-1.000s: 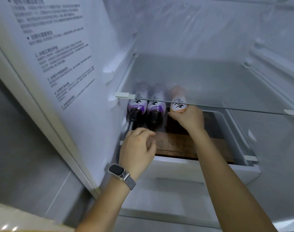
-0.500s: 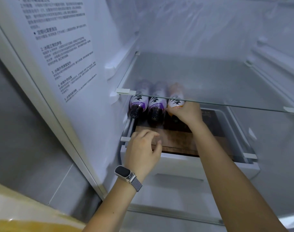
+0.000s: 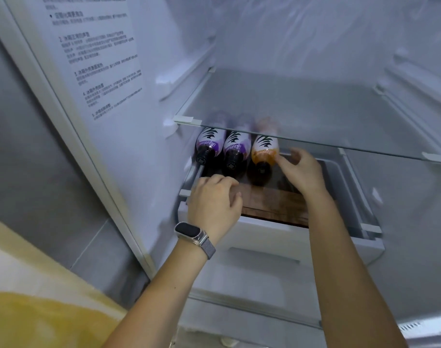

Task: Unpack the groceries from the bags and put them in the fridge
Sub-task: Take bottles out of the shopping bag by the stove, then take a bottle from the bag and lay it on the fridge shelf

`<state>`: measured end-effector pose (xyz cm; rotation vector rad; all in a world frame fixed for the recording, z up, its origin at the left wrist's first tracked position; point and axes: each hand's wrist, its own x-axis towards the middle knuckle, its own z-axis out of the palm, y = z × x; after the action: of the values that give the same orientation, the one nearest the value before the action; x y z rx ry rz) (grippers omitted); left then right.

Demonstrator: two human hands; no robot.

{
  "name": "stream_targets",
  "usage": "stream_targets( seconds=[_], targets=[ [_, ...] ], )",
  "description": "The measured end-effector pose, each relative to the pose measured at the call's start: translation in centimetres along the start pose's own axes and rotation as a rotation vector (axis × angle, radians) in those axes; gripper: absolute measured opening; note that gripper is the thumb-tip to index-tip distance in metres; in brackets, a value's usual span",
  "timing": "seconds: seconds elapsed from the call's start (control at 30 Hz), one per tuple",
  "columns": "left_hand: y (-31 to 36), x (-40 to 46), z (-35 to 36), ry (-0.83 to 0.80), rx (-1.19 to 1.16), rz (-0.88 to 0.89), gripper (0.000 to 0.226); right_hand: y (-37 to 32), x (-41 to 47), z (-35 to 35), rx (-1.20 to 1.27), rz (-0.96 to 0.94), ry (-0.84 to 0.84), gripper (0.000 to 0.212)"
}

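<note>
bottles [image 3: 237, 150] lying three abreast in fridge [image 3: 314, 109], right hand [image 3: 299, 172] relaxed, fingertips touching the orange bottle [image 3: 264, 151], left hand [image 3: 214, 204] loosely curled, holding nothing; bags not showing.

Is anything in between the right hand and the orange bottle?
No. The right hand is right beside the orange bottle, its fingertips at the label's edge, nothing between them. The glass shelf only hangs above.
</note>
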<state>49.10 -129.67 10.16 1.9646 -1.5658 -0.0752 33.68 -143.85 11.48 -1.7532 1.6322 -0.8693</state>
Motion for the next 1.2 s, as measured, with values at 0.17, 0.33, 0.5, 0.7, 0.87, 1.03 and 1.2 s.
stream_targets(
  seconds=[0.17,0.33,0.5,0.7,0.87,1.03,1.2],
  targets=[
    [0.5,-2.0,0.2,-0.059,-0.045,0.036,0.03,2.2,-5.4,-0.6,-0.161,-0.061,0.067,0.064],
    [1.5,-4.9,-0.3,-0.179,0.019,0.142,0.037,2.8,-12.5,-1.3,-0.367,-0.14,0.046,0.064],
    [1.4,-9.0,-0.4,-0.351,0.104,0.292,0.046,4.3,-20.8,-3.1,-0.287,-0.008,0.002,0.065],
    [2.6,-17.3,1.0,-0.578,0.115,0.469,0.05,8.7,-32.7,-4.5,-0.205,0.194,-0.028,0.074],
    [7.3,-24.9,3.0,-0.777,0.155,0.726,0.053,12.5,-43.4,-7.2,-0.305,0.405,-0.017,0.073],
    [13.9,-33.8,4.6,-0.927,0.195,1.004,0.056,17.2,-55.0,-11.5,-0.34,0.693,0.134,0.078],
    [21.3,-43.9,5.0,-0.982,0.127,1.277,0.056,20.4,-66.8,-16.6,-0.322,0.912,0.368,0.081]
  ],
)
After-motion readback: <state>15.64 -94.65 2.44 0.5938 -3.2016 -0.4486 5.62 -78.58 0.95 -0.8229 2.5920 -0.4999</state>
